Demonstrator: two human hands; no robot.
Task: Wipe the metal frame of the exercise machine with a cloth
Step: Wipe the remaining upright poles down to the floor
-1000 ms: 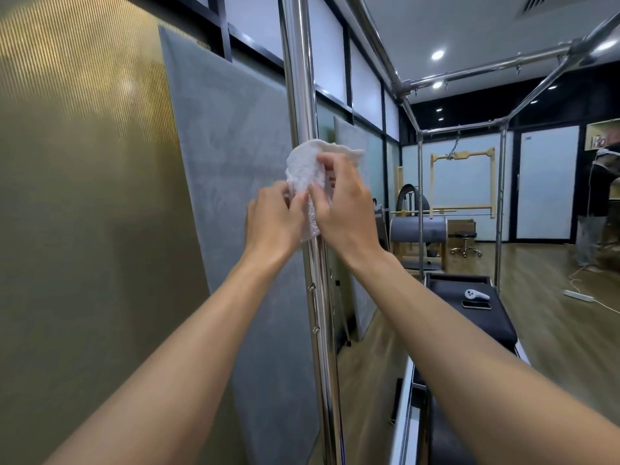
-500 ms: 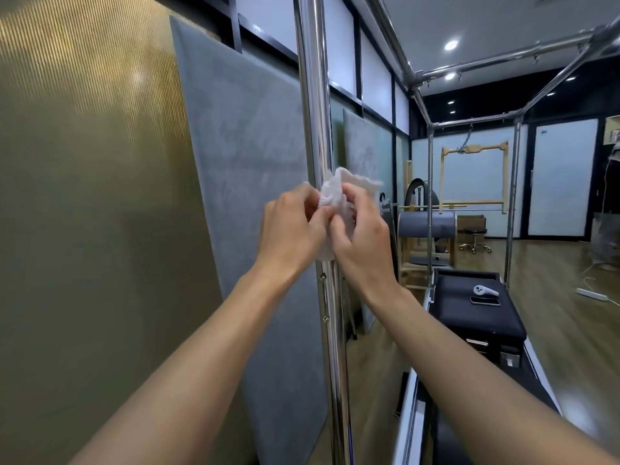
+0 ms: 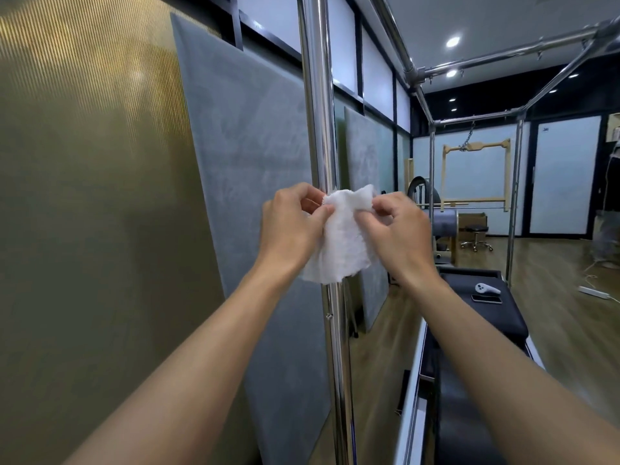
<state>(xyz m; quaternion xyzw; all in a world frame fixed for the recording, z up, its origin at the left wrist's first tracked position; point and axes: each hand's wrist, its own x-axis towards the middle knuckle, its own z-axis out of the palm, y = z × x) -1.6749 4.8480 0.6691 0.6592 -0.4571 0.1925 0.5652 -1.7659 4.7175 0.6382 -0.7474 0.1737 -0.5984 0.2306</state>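
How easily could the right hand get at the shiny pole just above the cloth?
Probably yes, easily: the right hand pinches the cloth right beside the pole, and nothing stands before the bare stretch above it.

One wide-angle view sits at the person's head and faces forward along both arms. The left hand [image 3: 292, 226], right hand [image 3: 399, 236] and cloth [image 3: 345, 243] sit close at centre, against the metal post [image 3: 317, 112]. The room recedes to the right.
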